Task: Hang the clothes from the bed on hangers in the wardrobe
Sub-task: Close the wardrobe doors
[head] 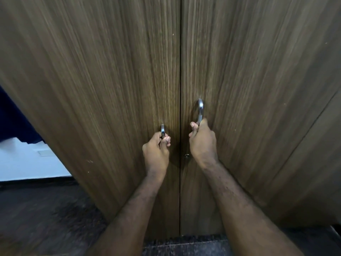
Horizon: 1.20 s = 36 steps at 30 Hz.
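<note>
The tall brown wood-grain wardrobe fills almost the whole view. Its two doors are closed and meet at a thin dark seam in the middle. The left hand is clenched around the curved silver metal handle of the left door. The right hand grasps the lower part of the matching silver handle of the right door. A small round metal keyhole sits just beside the seam, between the two wrists.

The clothes, the bed and the hangers are not in view, and what the wardrobe holds is hidden behind the doors. I judge that the doors may be locked, so a hard pull could make the fingers slip off. If the doors swing free, they may strike the person, who stands close. At the left edge, a dark blue cloth hangs before a white wall, above the dark floor.
</note>
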Each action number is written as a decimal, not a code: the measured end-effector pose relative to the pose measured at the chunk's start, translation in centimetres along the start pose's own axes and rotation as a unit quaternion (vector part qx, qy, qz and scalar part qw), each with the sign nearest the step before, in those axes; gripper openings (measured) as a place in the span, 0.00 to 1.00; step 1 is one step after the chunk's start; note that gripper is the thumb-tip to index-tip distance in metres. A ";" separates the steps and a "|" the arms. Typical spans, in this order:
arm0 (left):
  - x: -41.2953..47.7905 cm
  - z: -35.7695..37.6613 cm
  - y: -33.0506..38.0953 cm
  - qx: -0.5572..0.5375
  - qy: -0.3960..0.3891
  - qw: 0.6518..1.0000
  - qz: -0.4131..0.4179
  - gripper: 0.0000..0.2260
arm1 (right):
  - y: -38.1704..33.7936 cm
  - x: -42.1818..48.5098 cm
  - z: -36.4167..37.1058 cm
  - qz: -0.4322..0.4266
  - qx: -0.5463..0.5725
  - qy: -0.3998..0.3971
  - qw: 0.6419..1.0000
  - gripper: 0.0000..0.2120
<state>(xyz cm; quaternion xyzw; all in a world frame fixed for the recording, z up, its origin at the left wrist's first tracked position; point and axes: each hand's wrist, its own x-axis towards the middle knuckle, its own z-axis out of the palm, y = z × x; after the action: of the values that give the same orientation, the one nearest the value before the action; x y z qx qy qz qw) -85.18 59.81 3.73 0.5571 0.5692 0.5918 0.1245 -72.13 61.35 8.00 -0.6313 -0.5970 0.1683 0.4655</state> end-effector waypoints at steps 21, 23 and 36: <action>-2.3 -1.3 7.0 0.227 -0.127 0.966 0.005 0.32 | -2.2 -2.4 -3.3 0.059 -0.112 -0.116 0.985 0.16; -3.7 -0.7 6.6 0.261 -0.152 0.951 0.068 0.29 | -1.9 -3.7 -3.7 0.054 -0.122 -0.115 0.984 0.15; -14.8 5.2 12.1 0.153 -0.400 0.856 0.291 0.32 | 4.8 -15.2 -15.7 0.114 -0.322 -0.068 0.938 0.25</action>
<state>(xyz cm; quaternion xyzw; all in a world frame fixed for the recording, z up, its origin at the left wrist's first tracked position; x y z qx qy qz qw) -69.98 47.11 4.52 0.8978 0.3657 0.2332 0.0768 -60.75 42.14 6.99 -0.7979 -0.5739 0.0620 0.1735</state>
